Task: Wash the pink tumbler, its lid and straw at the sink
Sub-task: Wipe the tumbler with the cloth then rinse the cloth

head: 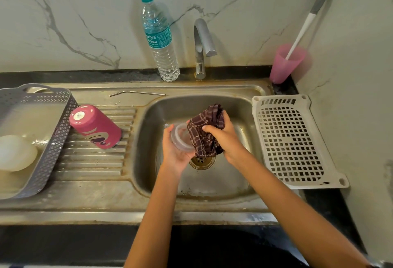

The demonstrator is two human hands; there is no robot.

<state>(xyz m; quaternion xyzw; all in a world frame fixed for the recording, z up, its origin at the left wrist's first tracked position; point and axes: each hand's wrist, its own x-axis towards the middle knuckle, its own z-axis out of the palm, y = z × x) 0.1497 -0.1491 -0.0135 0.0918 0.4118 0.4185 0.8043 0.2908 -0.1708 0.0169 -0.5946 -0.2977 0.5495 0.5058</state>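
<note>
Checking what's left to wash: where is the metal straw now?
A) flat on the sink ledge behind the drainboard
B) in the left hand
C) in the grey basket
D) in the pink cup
A: the straw lies flat on the sink ledge just behind the drainboard.

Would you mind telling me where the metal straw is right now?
Head view: the straw lies on the sink ledge left of the tap, between the water bottle behind and the pink tumbler in front.
</note>
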